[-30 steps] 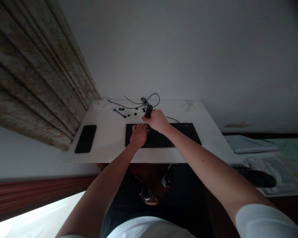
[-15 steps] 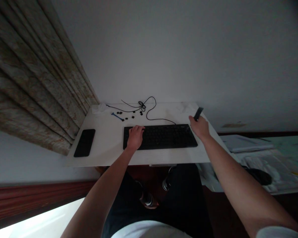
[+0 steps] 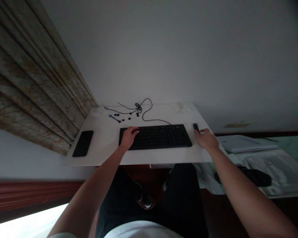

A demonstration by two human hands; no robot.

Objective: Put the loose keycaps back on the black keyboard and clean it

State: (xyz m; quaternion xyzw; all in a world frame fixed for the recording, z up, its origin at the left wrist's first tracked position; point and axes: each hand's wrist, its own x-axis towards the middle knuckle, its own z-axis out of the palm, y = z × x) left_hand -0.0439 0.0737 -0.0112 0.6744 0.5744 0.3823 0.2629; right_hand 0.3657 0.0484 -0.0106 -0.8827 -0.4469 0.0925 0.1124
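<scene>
On the white table lies a black keyboard. Over its left end rests my left hand, fingers slightly bent and thumb apart, touching the keys and holding nothing that I can see. My right hand, just beyond the keyboard's right end, is closed around a small, dark, narrow tool. The tool's dark end points away from me, low over the tabletop; its exact kind is unclear. Behind the keyboard are several loose black keycaps and a thin blue tool.
A black phone lies at the table's left. The keyboard's cable is bundled near the wall. A patterned curtain hangs on the left. To the right, a lower surface holds papers and a black item.
My right hand has come down and nearer to me, lowering the dark tool from a raised, tilted position to beside the keyboard. My left hand stays on the keyboard's left end. The view has shifted slightly.
</scene>
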